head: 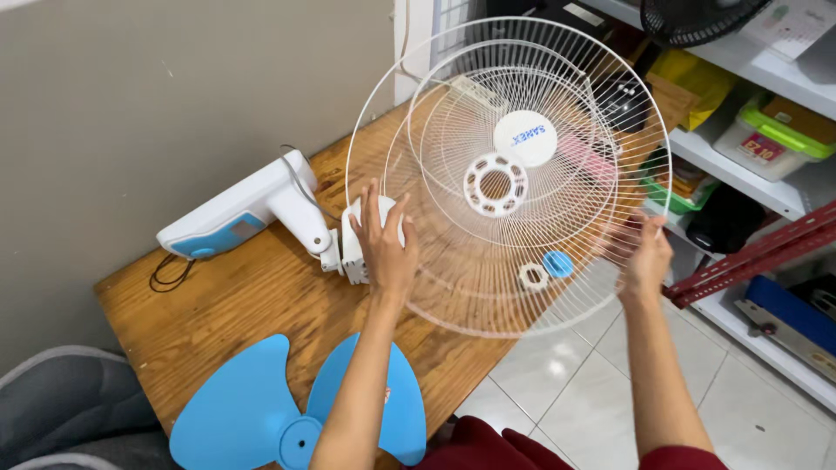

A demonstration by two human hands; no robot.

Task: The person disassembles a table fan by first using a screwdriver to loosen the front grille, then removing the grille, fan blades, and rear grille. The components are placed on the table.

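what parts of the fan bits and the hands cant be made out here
- Head view: the blue fan blade runs off the bottom edge, and the left forearm covers its third vane.
- The left hand hides most of the white motor housing, so the shaft cannot be seen.
- The right hand fingertips sit behind the wire grilles; the grip is unclear.
- The small white ring and blue cap are blurred by the wires.
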